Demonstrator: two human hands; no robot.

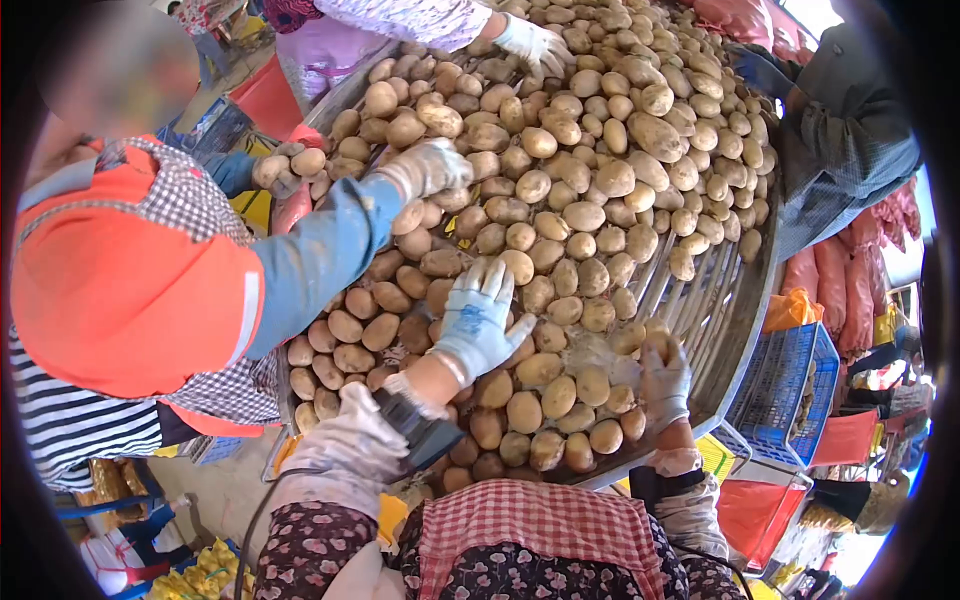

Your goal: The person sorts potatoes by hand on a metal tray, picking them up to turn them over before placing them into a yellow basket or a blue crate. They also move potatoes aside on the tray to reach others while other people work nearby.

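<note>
Many potatoes [540,369] lie spread over a slatted metal sorting table [715,330]. My left hand [478,318], in a light blue and white glove, rests on the potatoes at the middle with its fingers spread; nothing is gripped in it. Over at the table's right edge, my right hand [664,378] wears a soiled glove and has its fingers curled inward. Whatever it may hold is hidden by the glove. Close by lie several potatoes and a patch of bare, dusty surface.
To the left a person in an orange vest [130,300] reaches in with a gloved hand [430,170]. Another gloved hand [535,45] works at the far side. A person's dark sleeve [850,130] is at the right, above blue crates [785,385] and red sacks [850,290].
</note>
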